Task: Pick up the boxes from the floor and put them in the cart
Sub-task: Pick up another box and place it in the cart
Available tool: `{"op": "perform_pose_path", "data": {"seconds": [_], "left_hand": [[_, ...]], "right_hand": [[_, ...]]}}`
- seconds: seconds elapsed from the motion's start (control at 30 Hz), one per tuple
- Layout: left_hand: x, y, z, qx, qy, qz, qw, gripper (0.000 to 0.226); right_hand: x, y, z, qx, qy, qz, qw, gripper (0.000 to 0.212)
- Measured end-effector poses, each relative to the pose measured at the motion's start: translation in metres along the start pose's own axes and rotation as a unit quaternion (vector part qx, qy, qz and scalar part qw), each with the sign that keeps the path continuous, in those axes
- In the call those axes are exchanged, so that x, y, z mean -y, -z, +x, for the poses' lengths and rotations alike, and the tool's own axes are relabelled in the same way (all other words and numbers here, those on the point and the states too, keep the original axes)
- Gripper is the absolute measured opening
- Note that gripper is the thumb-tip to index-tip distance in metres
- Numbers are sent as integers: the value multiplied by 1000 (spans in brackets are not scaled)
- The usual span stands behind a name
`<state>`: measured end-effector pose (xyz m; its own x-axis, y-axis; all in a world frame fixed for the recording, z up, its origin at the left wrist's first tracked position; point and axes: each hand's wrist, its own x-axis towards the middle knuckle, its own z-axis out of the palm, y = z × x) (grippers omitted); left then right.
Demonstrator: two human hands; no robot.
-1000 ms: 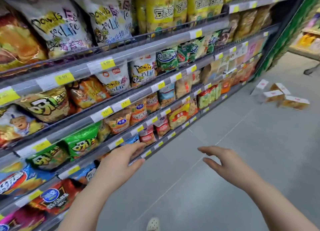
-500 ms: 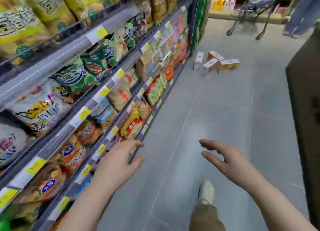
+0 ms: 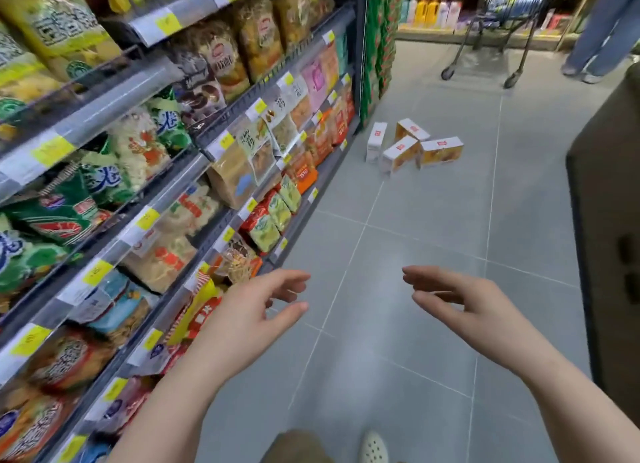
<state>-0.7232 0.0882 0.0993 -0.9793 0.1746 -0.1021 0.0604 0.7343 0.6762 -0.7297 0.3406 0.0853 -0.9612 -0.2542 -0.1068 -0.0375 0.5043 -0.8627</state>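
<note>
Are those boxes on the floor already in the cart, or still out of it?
Out. All four boxes lie clustered on the floor tiles by the shelf end; the cart stands farther off. Both hands hold nothing.

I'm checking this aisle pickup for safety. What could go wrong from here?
The boxes lie loose on the floor beside the shelf; walking into them could scatter or crush them. Both the left hand and right hand are empty, so carrying all four at once may drop some. The cart stands farther off, near another person.

Snack bags (image 3: pixel 162 240) crowd the shelves (image 3: pixel 104 112) along the left, yellow price tags (image 3: pixel 147 218) on each rail; grey floor tiles (image 3: pixel 398 289) run ahead. Another person's legs (image 3: pixel 604 29) stand far right.
</note>
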Motion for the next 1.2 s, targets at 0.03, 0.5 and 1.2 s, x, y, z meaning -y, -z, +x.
{"op": "perform_pose_path", "data": {"seconds": [0.03, 0.5, 1.2], "left_hand": [[-1, -4, 9, 8, 6, 11, 1000, 37], [-14, -17, 267, 16, 5, 46, 999, 38], [-94, -65, 623, 66, 12, 134, 989, 42]], "right_hand": [[-5, 9, 8, 10, -5, -5, 1000, 31], [-65, 135, 208, 24, -41, -93, 995, 31], [-189, 347, 503, 22, -80, -83, 993, 27]]}}
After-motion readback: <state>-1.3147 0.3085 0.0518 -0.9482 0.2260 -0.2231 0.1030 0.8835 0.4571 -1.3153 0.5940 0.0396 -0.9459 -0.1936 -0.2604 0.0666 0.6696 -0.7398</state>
